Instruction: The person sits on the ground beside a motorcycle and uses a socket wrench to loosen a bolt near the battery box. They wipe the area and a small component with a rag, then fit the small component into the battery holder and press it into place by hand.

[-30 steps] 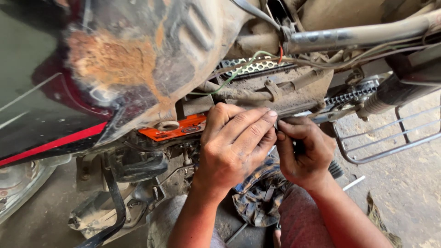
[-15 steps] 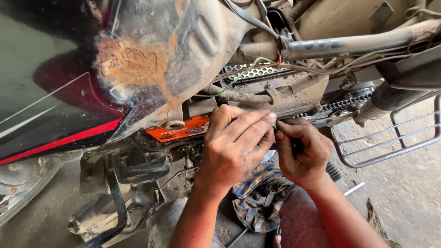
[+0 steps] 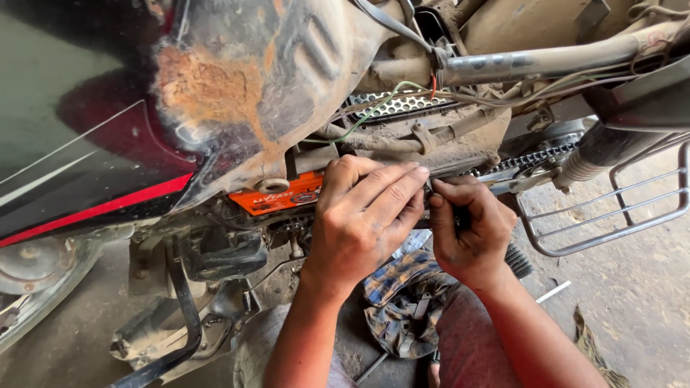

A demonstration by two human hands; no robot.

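My left hand lies flat with fingers together over the underside of a dirty motorcycle, just right of an orange battery. My right hand is pinched shut beside it, its thumb and fingertips meeting the left fingertips near a small part that is hidden between them. The drive chain runs to the right just behind both hands.
A rusty, mud-caked underpanel hangs at top left above a black and red body panel. A metal foot rack stands at right. A checked cloth lies on the concrete floor below, beside a thin white rod.
Both hands have stayed at the same spot by the battery. The view has shifted slightly, and the right fingers have closed a little tighter against the left fingertips.
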